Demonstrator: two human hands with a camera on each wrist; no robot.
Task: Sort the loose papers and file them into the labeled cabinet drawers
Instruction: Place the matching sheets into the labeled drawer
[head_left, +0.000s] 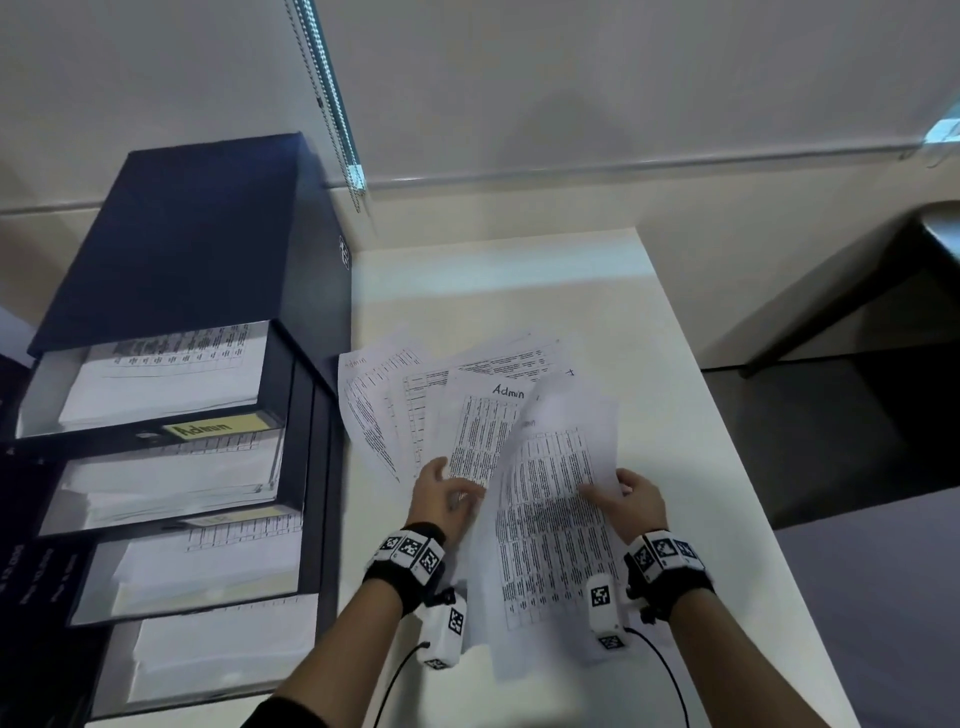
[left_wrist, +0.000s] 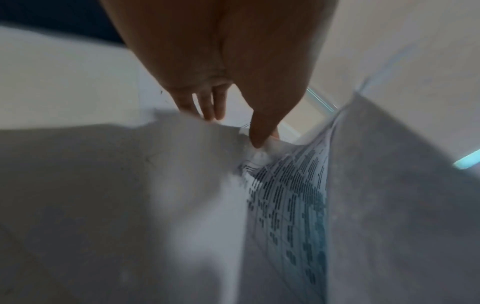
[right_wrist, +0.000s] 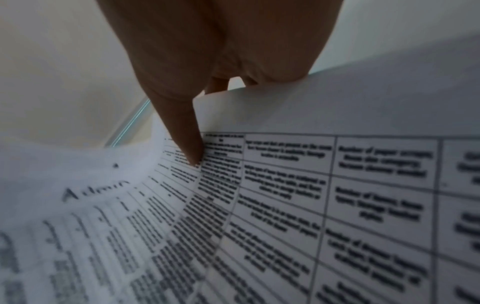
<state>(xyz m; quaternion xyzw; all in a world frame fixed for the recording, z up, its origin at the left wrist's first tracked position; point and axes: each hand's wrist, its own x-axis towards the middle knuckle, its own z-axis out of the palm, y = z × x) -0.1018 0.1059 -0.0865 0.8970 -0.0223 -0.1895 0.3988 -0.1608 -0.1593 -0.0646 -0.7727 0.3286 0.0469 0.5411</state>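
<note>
Several loose papers (head_left: 415, 400) fan across the white desk (head_left: 675, 415) beside a dark cabinet (head_left: 197, 234) whose drawers (head_left: 218, 428) stand open, against a pale wall (head_left: 571, 104). The right hand (head_left: 636, 501) grips a lifted sheet (head_left: 556, 519); the left hand (head_left: 441, 496) pinches a paper's edge.

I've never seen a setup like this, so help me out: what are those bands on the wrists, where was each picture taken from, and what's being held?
No machine here: a person works with bare hands. The wristbands carry checkered markers and small cameras. The big picture comes from a camera on the head; the two close-ups look along each hand from its wrist. On the white table lie fanned papers, some marked Admin by hand. Left of it stands a dark cabinet, its drawers open and holding paper; one label reads Admin. The right hand holds a printed sheet, thumb on top. The left hand pinches the papers' near edge.
</note>
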